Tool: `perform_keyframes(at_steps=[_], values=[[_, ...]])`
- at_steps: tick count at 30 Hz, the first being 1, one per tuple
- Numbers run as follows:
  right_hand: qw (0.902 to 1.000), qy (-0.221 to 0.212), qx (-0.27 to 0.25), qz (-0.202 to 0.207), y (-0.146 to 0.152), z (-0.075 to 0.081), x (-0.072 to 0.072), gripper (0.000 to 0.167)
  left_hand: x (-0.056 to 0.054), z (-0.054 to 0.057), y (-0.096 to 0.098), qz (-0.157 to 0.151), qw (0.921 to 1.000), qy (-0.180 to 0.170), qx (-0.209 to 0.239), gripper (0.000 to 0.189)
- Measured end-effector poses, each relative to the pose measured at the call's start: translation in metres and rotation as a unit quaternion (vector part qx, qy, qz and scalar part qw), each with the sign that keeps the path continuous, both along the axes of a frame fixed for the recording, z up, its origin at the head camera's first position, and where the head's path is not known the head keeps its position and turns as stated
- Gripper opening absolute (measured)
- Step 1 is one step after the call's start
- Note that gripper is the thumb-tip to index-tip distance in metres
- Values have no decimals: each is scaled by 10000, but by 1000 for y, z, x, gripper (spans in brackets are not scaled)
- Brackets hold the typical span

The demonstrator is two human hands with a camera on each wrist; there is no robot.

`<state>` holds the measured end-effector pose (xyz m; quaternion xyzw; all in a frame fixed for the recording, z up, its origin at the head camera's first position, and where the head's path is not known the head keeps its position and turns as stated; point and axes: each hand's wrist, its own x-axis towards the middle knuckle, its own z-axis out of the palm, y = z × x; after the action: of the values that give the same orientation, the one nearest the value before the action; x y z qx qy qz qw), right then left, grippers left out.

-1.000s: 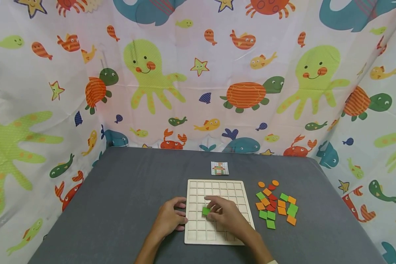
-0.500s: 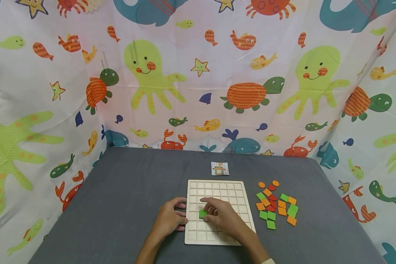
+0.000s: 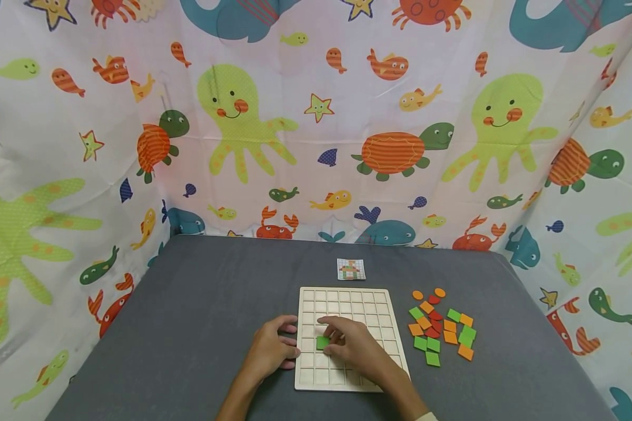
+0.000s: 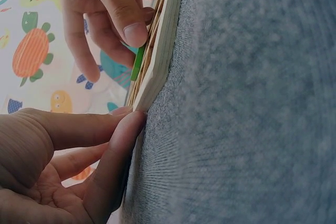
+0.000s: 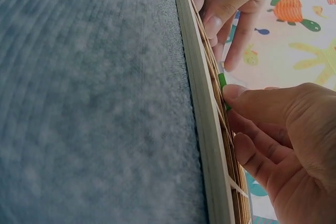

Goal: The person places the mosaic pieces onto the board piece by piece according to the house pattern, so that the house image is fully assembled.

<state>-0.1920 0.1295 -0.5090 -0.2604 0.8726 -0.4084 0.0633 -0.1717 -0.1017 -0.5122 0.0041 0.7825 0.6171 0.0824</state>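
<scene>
The fingers of the right hand gripped a flat, square green tile over the left part of a pale, rectangular wooden grid board on the grey cloth-covered desk. The left hand's fingers pinched the board's left edge.

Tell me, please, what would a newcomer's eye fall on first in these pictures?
Probably the curtain printed with cartoon sea animals, behind and on both sides of the gray table. Next come the hands at the pale gridded board: the left hand touches its left edge, the right hand pinches a green tile on or just above it. Orange, green and red pieces lie scattered to the board's right.
</scene>
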Motion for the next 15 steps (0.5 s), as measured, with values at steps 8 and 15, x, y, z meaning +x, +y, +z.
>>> perform_keyframes(at_steps=[8,15], values=[[10000,10,-76,53,-1,0,1,57,0,0,0,6,10000,-1,-20,70],[10000,40,-60,37,0,-3,-1,55,0,1,1,21,10000,9,-4,71]])
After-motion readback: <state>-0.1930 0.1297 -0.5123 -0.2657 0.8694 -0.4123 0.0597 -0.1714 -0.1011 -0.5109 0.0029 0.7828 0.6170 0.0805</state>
